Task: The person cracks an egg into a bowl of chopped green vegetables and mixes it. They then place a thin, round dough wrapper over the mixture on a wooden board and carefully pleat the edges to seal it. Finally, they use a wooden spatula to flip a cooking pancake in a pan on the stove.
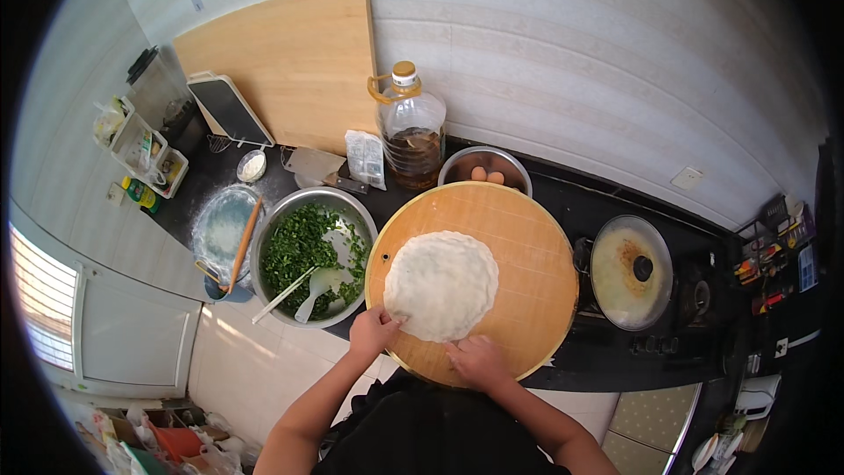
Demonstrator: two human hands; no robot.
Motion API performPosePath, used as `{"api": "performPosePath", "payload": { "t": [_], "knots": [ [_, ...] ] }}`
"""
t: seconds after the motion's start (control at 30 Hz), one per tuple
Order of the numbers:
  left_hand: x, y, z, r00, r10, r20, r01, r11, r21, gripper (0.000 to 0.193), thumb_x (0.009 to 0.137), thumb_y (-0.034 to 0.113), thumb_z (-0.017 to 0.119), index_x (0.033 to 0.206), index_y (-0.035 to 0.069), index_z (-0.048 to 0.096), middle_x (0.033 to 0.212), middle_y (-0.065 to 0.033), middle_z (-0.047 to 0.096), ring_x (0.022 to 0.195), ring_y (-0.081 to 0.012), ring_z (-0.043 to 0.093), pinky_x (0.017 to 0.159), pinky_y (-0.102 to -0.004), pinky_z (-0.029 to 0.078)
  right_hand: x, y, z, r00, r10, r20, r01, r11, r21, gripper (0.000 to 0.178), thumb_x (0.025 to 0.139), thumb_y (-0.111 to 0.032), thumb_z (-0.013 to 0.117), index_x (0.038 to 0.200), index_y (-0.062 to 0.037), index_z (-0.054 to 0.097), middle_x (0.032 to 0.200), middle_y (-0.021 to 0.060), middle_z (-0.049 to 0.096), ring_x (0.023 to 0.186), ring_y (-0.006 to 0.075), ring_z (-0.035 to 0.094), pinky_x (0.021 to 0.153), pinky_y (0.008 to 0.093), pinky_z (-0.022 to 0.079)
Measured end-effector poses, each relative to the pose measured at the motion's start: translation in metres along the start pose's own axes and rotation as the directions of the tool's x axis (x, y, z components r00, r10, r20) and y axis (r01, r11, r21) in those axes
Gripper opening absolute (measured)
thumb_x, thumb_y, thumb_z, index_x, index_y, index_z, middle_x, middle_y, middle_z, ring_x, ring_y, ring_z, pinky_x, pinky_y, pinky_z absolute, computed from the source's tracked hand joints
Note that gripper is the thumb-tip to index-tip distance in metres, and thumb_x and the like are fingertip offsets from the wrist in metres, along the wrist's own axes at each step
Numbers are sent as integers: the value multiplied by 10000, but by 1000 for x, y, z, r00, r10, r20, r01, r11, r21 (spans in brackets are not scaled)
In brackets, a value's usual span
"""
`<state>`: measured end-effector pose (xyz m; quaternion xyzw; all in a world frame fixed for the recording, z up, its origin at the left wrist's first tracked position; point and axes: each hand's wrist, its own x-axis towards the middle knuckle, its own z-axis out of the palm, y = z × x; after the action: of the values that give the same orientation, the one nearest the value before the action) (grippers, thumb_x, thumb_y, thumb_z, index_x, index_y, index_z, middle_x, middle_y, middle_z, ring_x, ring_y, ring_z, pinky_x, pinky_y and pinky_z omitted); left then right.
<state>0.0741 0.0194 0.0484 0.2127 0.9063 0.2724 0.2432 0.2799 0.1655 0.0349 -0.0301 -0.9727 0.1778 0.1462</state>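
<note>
A flat round of pale dough point(442, 286) lies on a round wooden board point(536, 273), left of the board's middle. Its rim looks crimped, and faint green shows through the top. At the lower left rim, my left hand point(376, 332) pinches the dough's edge between closed fingers. My right hand point(479, 361) has its fingers closed at the near edge of the same dough, a short way to the right. To the left of the board stands a steel bowl point(373, 237) of chopped greens point(303, 246), with a white spoon point(318, 290) and chopsticks point(286, 295) in it.
A lidded pan point(615, 273) sits on the stove at right. Behind the board are a bowl with eggs point(487, 176) and a large oil bottle point(415, 136). At left a rolling pin point(246, 242) rests across a floury bowl point(220, 229). A cleaver point(321, 167) lies farther back.
</note>
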Motion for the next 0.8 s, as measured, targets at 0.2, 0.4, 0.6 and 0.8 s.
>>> {"api": "performPosePath", "payload": {
  "t": [0.2, 0.4, 0.6, 0.8],
  "knots": [
    [2, -7, -6, 997, -31, -77, 27, 999, -43, 423, 745, 376, 748, 631, 39, 518, 563, -102, 548, 511, -243, 524, 506, -360, 431, 2, 0, 1, 999, 18, -38, -17, 999, 29, 247, 825, -176, 595, 1048, -81, 644, 740, 47, 536, 705, 216, 536, 631, 358, 412],
    [10, -23, 0, 992, -21, -124, 14, 998, -60, 408, 770, 375, 718, 642, 35, 533, 580, -122, 571, 529, -260, 555, 513, -373, 438, -11, 9, 6, 995, 89, -43, -88, 996, 34, 218, 828, -189, 603, 1014, -92, 663, 687, 50, 511, 689, 234, 519, 622, 378, 401],
    [9, -19, 0, 994, -34, -104, 25, 996, -86, 415, 784, 385, 698, 653, 24, 539, 599, -141, 586, 556, -294, 574, 530, -393, 445, -12, 16, -1, 985, 158, -74, -159, 987, 0, 205, 842, -182, 586, 1002, -84, 669, 660, 57, 496, 677, 248, 507, 628, 389, 394],
    [13, -21, 3, 992, -40, -120, 32, 997, -73, 407, 799, 370, 678, 662, 9, 551, 618, -163, 587, 565, -312, 570, 548, -404, 448, -10, 25, -1, 974, 208, -86, -207, 978, 20, 224, 856, -205, 580, 1034, -112, 681, 672, 52, 502, 693, 252, 503, 649, 398, 384]
  ]
}}
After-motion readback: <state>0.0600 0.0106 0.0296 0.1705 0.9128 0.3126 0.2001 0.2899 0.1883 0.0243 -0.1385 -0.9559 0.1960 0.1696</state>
